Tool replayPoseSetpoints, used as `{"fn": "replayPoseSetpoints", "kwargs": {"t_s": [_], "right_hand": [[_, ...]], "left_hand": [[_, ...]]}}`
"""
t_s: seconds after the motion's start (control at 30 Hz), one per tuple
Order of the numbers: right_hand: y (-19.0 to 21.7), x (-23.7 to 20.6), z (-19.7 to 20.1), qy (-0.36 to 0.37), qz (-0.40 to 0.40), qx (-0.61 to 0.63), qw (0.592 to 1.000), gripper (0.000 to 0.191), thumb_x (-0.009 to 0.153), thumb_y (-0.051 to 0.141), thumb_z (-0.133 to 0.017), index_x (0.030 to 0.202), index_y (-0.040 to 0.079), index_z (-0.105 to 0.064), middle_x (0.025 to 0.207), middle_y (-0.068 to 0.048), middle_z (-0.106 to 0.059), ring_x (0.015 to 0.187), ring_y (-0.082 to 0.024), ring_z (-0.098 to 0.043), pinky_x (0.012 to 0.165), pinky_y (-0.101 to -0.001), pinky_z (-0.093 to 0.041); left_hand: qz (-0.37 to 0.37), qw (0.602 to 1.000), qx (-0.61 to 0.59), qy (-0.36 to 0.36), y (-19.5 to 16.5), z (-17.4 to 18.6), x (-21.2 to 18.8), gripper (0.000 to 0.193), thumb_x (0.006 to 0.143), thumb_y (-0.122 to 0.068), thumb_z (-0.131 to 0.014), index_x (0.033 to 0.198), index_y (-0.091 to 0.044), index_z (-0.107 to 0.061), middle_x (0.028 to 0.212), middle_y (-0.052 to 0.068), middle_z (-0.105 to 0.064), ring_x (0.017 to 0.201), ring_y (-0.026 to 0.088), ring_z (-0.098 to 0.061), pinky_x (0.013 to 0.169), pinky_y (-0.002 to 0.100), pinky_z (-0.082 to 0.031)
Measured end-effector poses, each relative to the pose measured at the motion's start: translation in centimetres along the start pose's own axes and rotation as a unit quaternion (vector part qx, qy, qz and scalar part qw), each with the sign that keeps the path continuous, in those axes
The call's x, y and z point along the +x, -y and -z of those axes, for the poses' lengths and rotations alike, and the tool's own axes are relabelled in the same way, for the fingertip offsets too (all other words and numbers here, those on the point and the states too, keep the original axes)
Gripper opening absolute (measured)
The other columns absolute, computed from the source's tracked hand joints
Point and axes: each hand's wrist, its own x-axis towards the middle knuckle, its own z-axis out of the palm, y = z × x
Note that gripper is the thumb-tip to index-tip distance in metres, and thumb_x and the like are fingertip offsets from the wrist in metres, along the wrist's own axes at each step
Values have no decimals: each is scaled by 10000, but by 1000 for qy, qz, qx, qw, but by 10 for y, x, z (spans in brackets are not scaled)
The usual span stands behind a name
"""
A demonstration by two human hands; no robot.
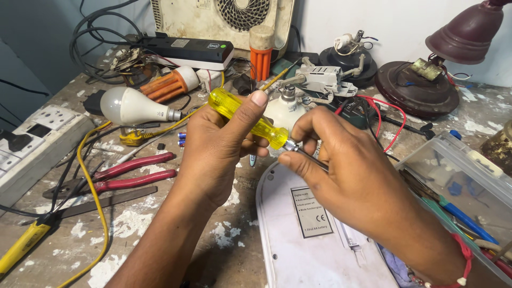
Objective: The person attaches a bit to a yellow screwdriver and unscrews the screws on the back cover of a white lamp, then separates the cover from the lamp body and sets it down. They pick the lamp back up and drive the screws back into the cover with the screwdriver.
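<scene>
A screwdriver with a translucent yellow plastic handle [248,117] is gripped in the closed left hand [218,152], the thumb pressed along the handle. Its thin metal shaft [312,160] is pinched just below the handle between the fingers of the right hand [341,170]. The tool is held above the far edge of a flat white plastic device [309,245] lying on the paint-spattered worktable [144,224]. Red-handled pliers [125,173] lie to the left, with a white light bulb [130,106] farther back.
</scene>
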Motion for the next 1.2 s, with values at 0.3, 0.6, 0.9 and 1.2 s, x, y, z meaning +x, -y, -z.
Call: {"fn": "replayPoseSetpoints", "kwargs": {"t_s": [0.3, 0.6, 0.9, 1.2], "right_hand": [[28, 1, -8, -32, 33, -103, 994, 219, 944, 233, -673, 960, 17, -707, 726, -120, -629, 562, -224, -567, 526, -381, -429], [66, 18, -35, 15, -95, -8, 995, 225, 938, 241, -700, 1033, 45, -757, 635, -67, -633, 536, -91, -487, 461, -315, -424], [80, 41, -29, 24, -125, -20, 992, 198, 900, 193, -738, 1040, 53, -729, 712, -37, -686, 496, -103, -528, 439, -322, -414], [88, 53, -40, -59, -6, -97, 994, 148, 854, 149, -767, 907, 28, -701, 743, -108, -731, 547, -224, -656, 501, -381, -476]], "left_hand": [[-18, 996, 88, 3, -26, 41, -8, 397, 902, -381, -744, 1073, -29, -677, 869, 79, -711, 736, 169, -689, 612, 289, -575], [-506, 662, 552, 37, -63, 84, -24, 497, 716, -331, -857, 1111, -82, -687, 1086, 132, -658, 1102, 334, -584, 952, 489, -432], [-387, 729, 557, 91, -79, 97, -4, 356, 781, -280, -885, 1021, -85, -710, 934, 61, -642, 913, 304, -573, 750, 426, -471], [-362, 731, 571, 95, -85, 109, 8, 380, 773, -345, -889, 977, -66, -731, 866, 58, -669, 820, 274, -591, 690, 418, -468]]}}
